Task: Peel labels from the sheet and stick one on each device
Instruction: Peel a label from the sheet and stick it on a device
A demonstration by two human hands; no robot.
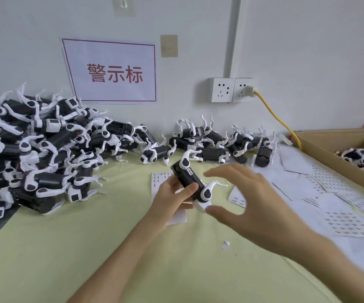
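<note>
Left hand (174,193) grips labelled device (193,182); right hand (248,197) open at its 3 o'clock. Risk: label (190,171) lifts if unpressed.

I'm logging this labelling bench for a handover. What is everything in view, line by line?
held device: one, black and white, centre
device heap: many, black and white, left
device row: several, by the wall
label sheets: several, white, right
cardboard box: one, brown, far right, devices inside
sign: one, white, red characters, wall
sockets: two, white, wall
cable: one, yellow, plugged in
table: pale green
left hand: holds the device
right hand: open, beside it
</note>
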